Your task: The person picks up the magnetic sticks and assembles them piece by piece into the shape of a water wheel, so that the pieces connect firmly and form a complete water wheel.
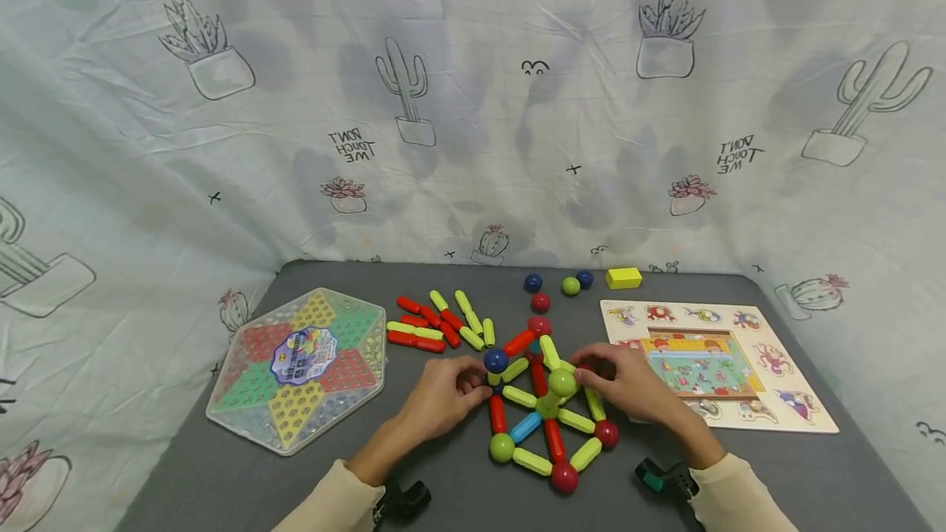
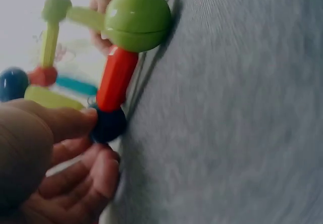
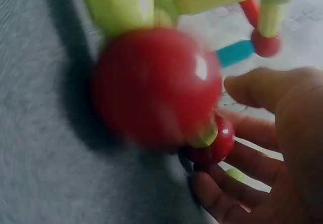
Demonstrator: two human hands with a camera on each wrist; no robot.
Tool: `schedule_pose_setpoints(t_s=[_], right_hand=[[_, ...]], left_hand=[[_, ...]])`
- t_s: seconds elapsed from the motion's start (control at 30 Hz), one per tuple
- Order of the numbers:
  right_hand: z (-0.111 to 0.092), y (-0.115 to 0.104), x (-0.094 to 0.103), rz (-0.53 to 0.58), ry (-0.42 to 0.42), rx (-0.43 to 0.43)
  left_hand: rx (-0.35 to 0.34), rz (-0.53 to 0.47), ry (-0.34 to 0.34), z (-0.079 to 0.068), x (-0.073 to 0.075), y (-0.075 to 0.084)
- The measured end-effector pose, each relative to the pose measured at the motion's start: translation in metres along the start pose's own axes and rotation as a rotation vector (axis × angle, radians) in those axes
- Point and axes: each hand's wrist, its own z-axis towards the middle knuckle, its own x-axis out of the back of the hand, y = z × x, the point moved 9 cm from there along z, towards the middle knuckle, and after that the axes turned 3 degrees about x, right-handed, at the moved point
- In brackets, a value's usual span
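Observation:
A frame of coloured rods and balls (image 1: pixel 554 439) stands on the table between both hands. My left hand (image 1: pixel 443 394) pinches a dark blue ball (image 2: pixel 110 125) at the frame's left corner, thumb on top and fingers below. A red rod (image 2: pixel 117 77) joins that ball to a green ball (image 2: pixel 139 19). Another blue ball (image 1: pixel 496 360) sits above the held corner. My right hand (image 1: pixel 628 376) curls its fingers round a red ball (image 3: pixel 224 141) at the right corner. A larger-looking red ball (image 3: pixel 156 88) fills the foreground of the right wrist view. A green ball (image 1: pixel 562 382) tops the frame's middle.
Loose red and yellow-green rods (image 1: pixel 443 323) lie behind the left hand. Several loose balls (image 1: pixel 541 302) and a yellow block (image 1: pixel 624 278) are at the back. A hexagonal game board (image 1: pixel 296 368) lies left, a wooden picture puzzle (image 1: pixel 801 417) right, close to the right hand.

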Motion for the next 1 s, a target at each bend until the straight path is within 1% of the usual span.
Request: schedule_pose_setpoints(t_s=[0.1, 0.2, 0.27, 0.33, 0.37, 0.43, 0.5, 0.57, 0.67, 0.73, 0.8, 0.87, 0.9, 0.93, 1.0], right_hand=[[0.0, 0.001, -0.003, 0.001, 0.002, -0.005], [0.0, 0.002, -0.005, 0.009, 0.03, -0.009], [0.0, 0.002, -0.008, 0.04, 0.043, -0.002], [0.0, 0.002, -0.012, 0.071, 0.054, 0.011], [0.0, 0.002, -0.014, 0.089, 0.058, 0.018], [0.001, 0.002, -0.018, 0.108, 0.068, 0.03], [0.001, 0.001, -0.019, 0.107, 0.083, 0.04], [0.0, 0.002, -0.021, 0.101, 0.085, 0.029], [0.0, 0.0, -0.023, 0.075, 0.092, 0.039], [0.0, -0.002, -0.024, 0.064, 0.102, 0.061], [0.001, -0.007, -0.025, 0.059, 0.124, 0.111], [0.001, -0.01, -0.027, 0.055, 0.136, 0.141], [0.001, -0.011, -0.029, 0.051, 0.139, 0.148], [0.001, -0.011, -0.031, 0.048, 0.141, 0.15], [0.001, -0.012, -0.035, 0.047, 0.138, 0.138]], left_hand=[[-0.057, -0.074, -0.028, 0.004, -0.001, -0.004], [-0.105, -0.214, -0.078, 0.01, 0.0, -0.011], [-0.118, -0.3, -0.097, 0.015, 0.003, -0.016], [-0.118, -0.351, -0.079, 0.021, 0.008, -0.022], [-0.114, -0.346, -0.056, 0.024, 0.011, -0.025], [-0.118, -0.278, 0.016, 0.03, 0.019, -0.029], [-0.119, -0.155, 0.095, 0.035, 0.026, -0.029], [-0.114, -0.001, 0.145, 0.039, 0.028, -0.027], [-0.126, 0.219, 0.171, 0.043, 0.023, -0.02], [-0.144, 0.323, 0.174, 0.044, 0.019, -0.016], [-0.169, 0.378, 0.182, 0.043, 0.017, -0.013], [-0.189, 0.387, 0.189, 0.042, 0.017, -0.012], [-0.198, 0.379, 0.194, 0.041, 0.017, -0.013], [-0.211, 0.354, 0.2, 0.042, 0.016, -0.017], [-0.237, 0.279, 0.228, 0.043, 0.015, -0.027]])
